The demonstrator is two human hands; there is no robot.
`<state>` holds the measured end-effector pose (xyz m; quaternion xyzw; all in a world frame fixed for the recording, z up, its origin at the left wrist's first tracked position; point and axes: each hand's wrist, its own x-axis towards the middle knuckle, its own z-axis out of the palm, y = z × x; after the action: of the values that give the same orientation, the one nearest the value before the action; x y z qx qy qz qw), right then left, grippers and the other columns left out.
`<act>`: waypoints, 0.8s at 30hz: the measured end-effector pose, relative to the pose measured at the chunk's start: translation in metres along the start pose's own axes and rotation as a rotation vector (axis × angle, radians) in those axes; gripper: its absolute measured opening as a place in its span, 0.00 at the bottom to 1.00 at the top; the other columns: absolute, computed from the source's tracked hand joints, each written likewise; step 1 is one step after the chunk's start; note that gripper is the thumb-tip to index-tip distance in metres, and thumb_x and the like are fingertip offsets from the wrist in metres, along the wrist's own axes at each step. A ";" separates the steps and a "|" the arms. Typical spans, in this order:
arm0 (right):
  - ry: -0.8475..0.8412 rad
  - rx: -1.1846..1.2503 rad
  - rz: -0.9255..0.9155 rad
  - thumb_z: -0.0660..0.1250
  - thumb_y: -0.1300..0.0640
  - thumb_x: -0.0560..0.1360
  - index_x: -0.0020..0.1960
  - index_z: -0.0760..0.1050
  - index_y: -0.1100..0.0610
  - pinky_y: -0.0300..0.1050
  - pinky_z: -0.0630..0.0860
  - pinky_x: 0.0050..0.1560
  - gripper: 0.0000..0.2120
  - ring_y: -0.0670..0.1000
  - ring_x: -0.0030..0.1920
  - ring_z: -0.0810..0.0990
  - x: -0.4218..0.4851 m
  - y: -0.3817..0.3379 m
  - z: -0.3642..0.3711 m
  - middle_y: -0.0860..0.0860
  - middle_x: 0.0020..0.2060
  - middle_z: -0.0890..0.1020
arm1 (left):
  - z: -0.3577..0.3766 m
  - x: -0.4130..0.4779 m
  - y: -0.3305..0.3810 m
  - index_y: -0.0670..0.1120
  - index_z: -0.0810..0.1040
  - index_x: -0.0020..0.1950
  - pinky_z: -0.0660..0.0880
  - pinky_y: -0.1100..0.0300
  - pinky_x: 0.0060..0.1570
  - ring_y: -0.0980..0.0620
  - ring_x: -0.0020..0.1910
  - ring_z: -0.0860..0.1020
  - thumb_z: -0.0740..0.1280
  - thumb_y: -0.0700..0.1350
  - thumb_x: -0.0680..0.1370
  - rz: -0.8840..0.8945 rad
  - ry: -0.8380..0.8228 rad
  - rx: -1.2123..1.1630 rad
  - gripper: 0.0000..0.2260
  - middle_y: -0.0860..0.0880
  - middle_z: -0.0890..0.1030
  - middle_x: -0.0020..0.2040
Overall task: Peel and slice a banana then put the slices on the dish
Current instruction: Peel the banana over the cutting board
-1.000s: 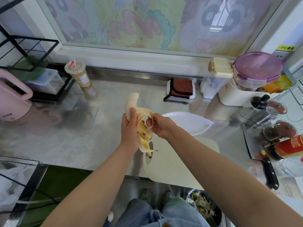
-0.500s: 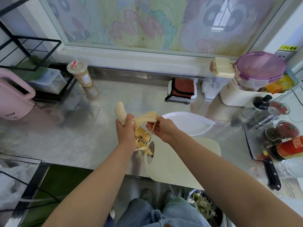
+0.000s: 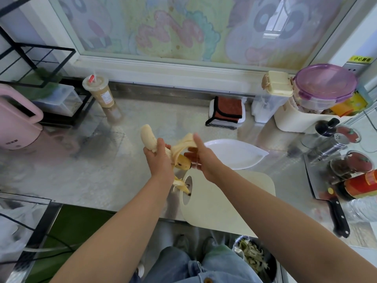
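Note:
My left hand (image 3: pixel 158 160) grips a half-peeled banana (image 3: pixel 148 138) above the counter, its bare pale end pointing up and to the left. A strip of banana peel (image 3: pixel 182 145) arches from the fruit to my right hand (image 3: pixel 201 158), which pinches it between the raised thumb and the fingers. More peel strips hang below my left hand over the cream cutting board (image 3: pixel 224 201). The white leaf-shaped dish (image 3: pixel 240 154) lies just behind the board, to the right of my hands, with nothing on it.
A black-handled knife (image 3: pixel 337 218) lies at the right beside jars and a red bottle (image 3: pixel 361 185). A drink cup (image 3: pixel 102 97) and pink kettle (image 3: pixel 14 127) stand at the left. A folded cloth (image 3: pixel 227 112) lies at the back. A bin of scraps (image 3: pixel 255 260) sits below the counter edge.
The banana's bare end has tipped further to the left. My right hand has drawn a peel strip away to the right, exposing more fruit.

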<state>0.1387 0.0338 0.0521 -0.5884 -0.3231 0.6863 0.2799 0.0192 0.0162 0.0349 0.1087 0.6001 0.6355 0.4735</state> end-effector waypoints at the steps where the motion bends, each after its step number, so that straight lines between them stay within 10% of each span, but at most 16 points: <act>1: -0.053 -0.087 -0.039 0.63 0.35 0.74 0.57 0.77 0.56 0.44 0.76 0.54 0.26 0.49 0.53 0.80 -0.002 0.002 0.004 0.50 0.51 0.83 | 0.002 0.000 0.000 0.53 0.67 0.50 0.78 0.49 0.49 0.48 0.43 0.78 0.64 0.50 0.79 0.005 -0.005 0.024 0.05 0.46 0.78 0.42; 6: 0.195 -0.461 -0.367 0.73 0.44 0.69 0.36 0.75 0.56 0.46 0.75 0.40 0.16 0.50 0.37 0.79 0.007 0.013 0.014 0.52 0.34 0.81 | 0.010 -0.002 -0.003 0.49 0.65 0.52 0.76 0.52 0.49 0.49 0.43 0.76 0.63 0.50 0.80 0.018 -0.059 0.096 0.08 0.47 0.75 0.43; 15: 0.389 -0.746 -0.423 0.64 0.52 0.75 0.33 0.63 0.57 0.45 0.66 0.32 0.16 0.51 0.31 0.69 0.011 0.013 0.016 0.51 0.28 0.70 | 0.013 -0.005 -0.004 0.41 0.65 0.63 0.73 0.57 0.44 0.48 0.46 0.74 0.62 0.52 0.80 0.082 -0.043 0.286 0.18 0.45 0.74 0.50; 24: 0.148 -0.309 -0.253 0.68 0.46 0.71 0.47 0.77 0.64 0.60 0.80 0.48 0.20 0.61 0.47 0.82 0.016 0.007 0.006 0.62 0.44 0.83 | -0.001 0.002 -0.003 0.43 0.67 0.58 0.75 0.56 0.42 0.51 0.39 0.76 0.61 0.51 0.81 -0.014 -0.002 0.057 0.13 0.47 0.76 0.41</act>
<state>0.1305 0.0408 0.0376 -0.6281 -0.4741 0.5429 0.2933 0.0189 0.0169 0.0307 0.1186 0.6184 0.6148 0.4750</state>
